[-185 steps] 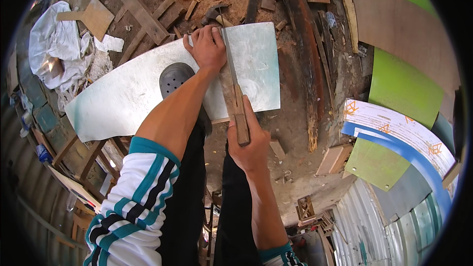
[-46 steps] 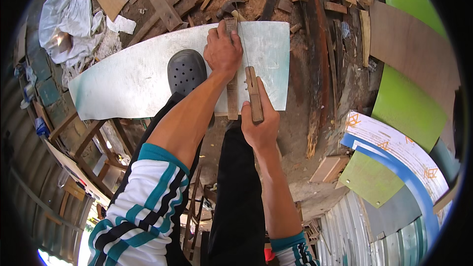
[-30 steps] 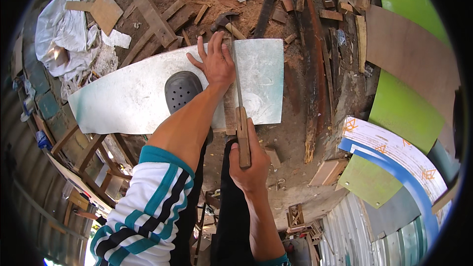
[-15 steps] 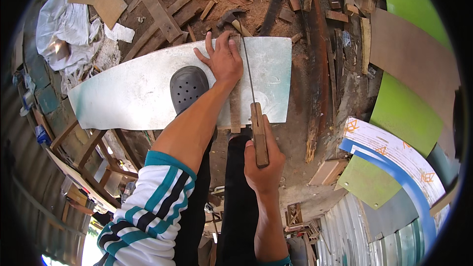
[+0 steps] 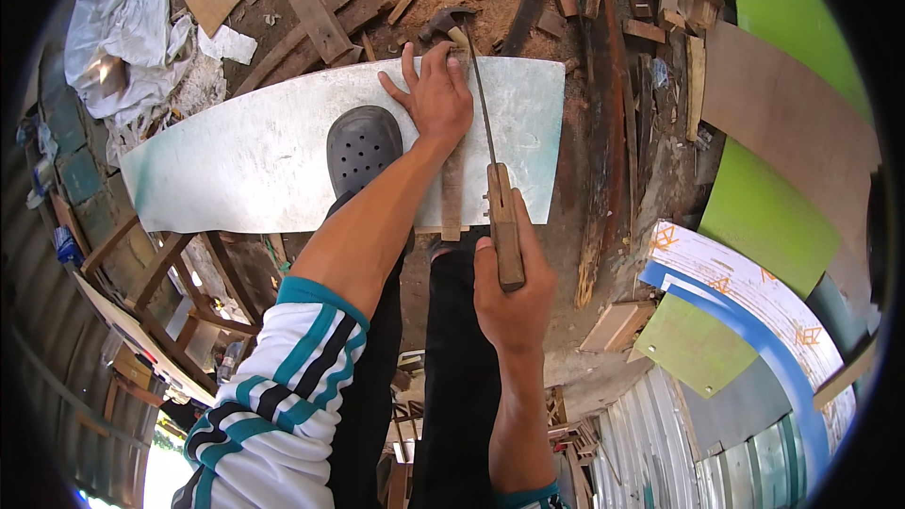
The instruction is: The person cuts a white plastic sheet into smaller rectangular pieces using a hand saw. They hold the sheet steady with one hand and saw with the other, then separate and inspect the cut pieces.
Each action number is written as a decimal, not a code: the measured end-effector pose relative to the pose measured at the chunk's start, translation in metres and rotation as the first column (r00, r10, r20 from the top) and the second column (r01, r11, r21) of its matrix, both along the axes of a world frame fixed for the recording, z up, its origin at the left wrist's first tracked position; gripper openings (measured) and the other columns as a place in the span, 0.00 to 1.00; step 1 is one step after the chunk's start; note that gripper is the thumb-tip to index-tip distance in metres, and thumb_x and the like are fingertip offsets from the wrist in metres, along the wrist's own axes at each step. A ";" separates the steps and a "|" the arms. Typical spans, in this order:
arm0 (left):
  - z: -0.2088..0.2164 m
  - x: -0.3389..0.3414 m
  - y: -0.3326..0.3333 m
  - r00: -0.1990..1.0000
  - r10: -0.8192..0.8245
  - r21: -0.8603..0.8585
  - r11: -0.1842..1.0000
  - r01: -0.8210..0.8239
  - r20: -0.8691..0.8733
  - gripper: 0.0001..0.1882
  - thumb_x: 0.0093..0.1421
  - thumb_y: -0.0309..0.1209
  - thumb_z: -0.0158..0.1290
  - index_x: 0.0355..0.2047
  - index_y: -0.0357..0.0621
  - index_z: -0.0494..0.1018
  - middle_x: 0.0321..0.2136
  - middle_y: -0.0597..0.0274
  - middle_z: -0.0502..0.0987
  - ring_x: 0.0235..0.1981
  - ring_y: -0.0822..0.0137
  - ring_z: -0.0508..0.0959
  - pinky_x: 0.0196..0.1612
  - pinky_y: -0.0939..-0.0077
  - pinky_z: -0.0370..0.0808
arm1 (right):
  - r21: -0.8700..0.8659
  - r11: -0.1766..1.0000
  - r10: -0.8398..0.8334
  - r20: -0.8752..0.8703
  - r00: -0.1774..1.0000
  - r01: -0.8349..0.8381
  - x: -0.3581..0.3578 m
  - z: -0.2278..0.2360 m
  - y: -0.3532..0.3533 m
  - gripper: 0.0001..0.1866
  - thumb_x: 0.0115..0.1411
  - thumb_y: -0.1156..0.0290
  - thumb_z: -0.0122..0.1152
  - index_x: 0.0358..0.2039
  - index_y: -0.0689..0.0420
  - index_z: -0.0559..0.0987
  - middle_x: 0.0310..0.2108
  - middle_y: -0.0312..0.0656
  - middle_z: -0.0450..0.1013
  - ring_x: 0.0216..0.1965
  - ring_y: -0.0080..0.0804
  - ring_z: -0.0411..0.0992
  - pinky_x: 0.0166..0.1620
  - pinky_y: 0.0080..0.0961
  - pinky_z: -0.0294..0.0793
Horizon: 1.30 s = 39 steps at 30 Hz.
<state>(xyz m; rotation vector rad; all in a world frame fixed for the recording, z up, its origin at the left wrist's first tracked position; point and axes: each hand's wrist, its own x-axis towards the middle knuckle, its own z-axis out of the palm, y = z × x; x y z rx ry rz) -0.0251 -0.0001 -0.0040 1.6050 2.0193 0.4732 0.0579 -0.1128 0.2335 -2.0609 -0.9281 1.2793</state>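
A pale, whitish sheet board (image 5: 255,151) lies crosswise, with a dark clog (image 5: 365,153) on my foot planted on it. My left hand (image 5: 438,99), fingers spread, presses on the board and on the far end of a narrow wooden strip (image 5: 452,188) laid across it. Just right of the strip, my right hand (image 5: 514,306) is closed around the wooden handle of a handsaw (image 5: 506,226). Its thin blade, seen nearly edge-on, runs away over the board past my left fingers. Whether the teeth are in a cut cannot be made out.
A hammer (image 5: 445,24) lies just beyond the board amid sawdust and wood scraps. Long dark planks (image 5: 603,151) lie to the right, near green panels (image 5: 768,207) and a white curved piece (image 5: 745,273). A white plastic sack (image 5: 118,47) is at far left, above a wooden frame (image 5: 203,292).
My right hand and the saw have moved away from me, along the strip. The left hand stays pressed down. The whole view has shifted slightly.
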 end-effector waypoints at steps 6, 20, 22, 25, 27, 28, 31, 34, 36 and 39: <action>-0.003 0.004 0.003 1.000 0.013 0.012 1.000 -0.013 -0.015 0.20 0.74 0.41 0.34 0.59 0.51 0.67 0.58 0.63 0.71 0.73 0.53 0.47 0.68 0.35 0.20 | -0.122 0.992 -0.041 -0.077 0.996 0.031 0.003 -0.001 -0.001 0.31 0.60 0.75 0.58 0.65 0.64 0.68 0.32 0.51 0.81 0.29 0.27 0.80 0.35 0.25 0.78; 0.004 0.010 0.008 0.997 0.013 -0.062 0.998 -0.018 -0.080 0.22 0.72 0.41 0.33 0.60 0.47 0.65 0.57 0.60 0.72 0.73 0.53 0.47 0.68 0.36 0.20 | -0.018 1.000 -0.007 -0.010 1.000 0.007 -0.003 -0.004 -0.005 0.32 0.59 0.76 0.58 0.65 0.64 0.67 0.26 0.48 0.79 0.23 0.27 0.78 0.31 0.24 0.76; 0.006 0.005 0.013 0.995 -0.060 -0.081 0.995 0.053 -0.084 0.21 0.71 0.40 0.35 0.59 0.45 0.66 0.53 0.59 0.76 0.71 0.57 0.53 0.69 0.38 0.23 | 0.012 1.000 -0.017 -0.041 0.999 0.017 0.001 -0.014 -0.015 0.32 0.58 0.76 0.58 0.65 0.64 0.67 0.23 0.47 0.78 0.22 0.28 0.78 0.30 0.24 0.76; 0.006 -0.004 0.020 0.996 -0.066 -0.103 0.993 0.059 -0.065 0.20 0.72 0.41 0.35 0.55 0.47 0.70 0.50 0.59 0.78 0.68 0.60 0.60 0.70 0.40 0.25 | 0.051 0.998 -0.023 -0.057 0.998 0.025 0.001 -0.015 -0.015 0.33 0.58 0.76 0.58 0.66 0.64 0.66 0.23 0.48 0.78 0.22 0.32 0.79 0.29 0.25 0.76; 0.006 -0.002 0.024 0.997 -0.049 -0.115 0.992 0.043 -0.055 0.20 0.72 0.42 0.34 0.53 0.49 0.71 0.50 0.59 0.78 0.67 0.60 0.61 0.70 0.40 0.25 | 0.052 0.998 -0.023 -0.052 0.998 0.025 -0.001 -0.012 -0.013 0.33 0.58 0.76 0.58 0.66 0.64 0.66 0.24 0.48 0.78 0.23 0.30 0.79 0.30 0.25 0.76; 0.007 -0.001 0.025 0.998 -0.039 -0.122 0.992 0.032 -0.052 0.20 0.73 0.43 0.34 0.52 0.50 0.72 0.51 0.60 0.78 0.66 0.60 0.62 0.70 0.40 0.25 | 0.044 0.999 -0.021 -0.046 0.999 0.023 -0.002 -0.009 -0.014 0.32 0.59 0.77 0.58 0.66 0.64 0.67 0.25 0.48 0.79 0.24 0.27 0.78 0.30 0.24 0.76; 0.008 0.001 0.026 0.997 -0.059 -0.110 0.993 0.052 -0.059 0.21 0.74 0.44 0.32 0.51 0.52 0.73 0.50 0.62 0.77 0.64 0.60 0.64 0.70 0.40 0.25 | 0.056 0.998 -0.022 -0.028 0.999 0.024 -0.005 -0.011 -0.017 0.32 0.59 0.77 0.59 0.66 0.64 0.67 0.25 0.48 0.78 0.25 0.24 0.78 0.30 0.23 0.75; 0.006 -0.001 0.025 0.995 -0.064 -0.135 0.989 0.053 -0.082 0.22 0.74 0.45 0.31 0.50 0.52 0.74 0.50 0.63 0.77 0.63 0.61 0.65 0.70 0.42 0.26 | 0.090 0.996 -0.025 -0.018 1.000 0.027 -0.007 -0.012 -0.017 0.33 0.59 0.76 0.59 0.66 0.64 0.67 0.23 0.48 0.78 0.23 0.23 0.77 0.28 0.23 0.75; 0.005 -0.002 0.023 0.996 -0.058 -0.127 0.991 0.048 -0.074 0.22 0.74 0.45 0.31 0.51 0.52 0.73 0.48 0.63 0.77 0.63 0.62 0.65 0.71 0.44 0.27 | 0.073 0.997 -0.004 -0.025 1.000 0.005 -0.005 -0.012 -0.019 0.33 0.58 0.76 0.60 0.66 0.65 0.66 0.25 0.50 0.78 0.24 0.31 0.78 0.29 0.26 0.77; 0.001 -0.001 0.025 0.993 -0.079 -0.144 0.987 0.066 -0.084 0.22 0.74 0.45 0.31 0.51 0.50 0.72 0.46 0.61 0.78 0.61 0.62 0.67 0.71 0.48 0.31 | 0.049 0.998 0.049 -0.031 0.998 -0.047 0.003 -0.021 -0.029 0.35 0.57 0.75 0.60 0.65 0.66 0.65 0.30 0.57 0.80 0.27 0.49 0.82 0.32 0.34 0.82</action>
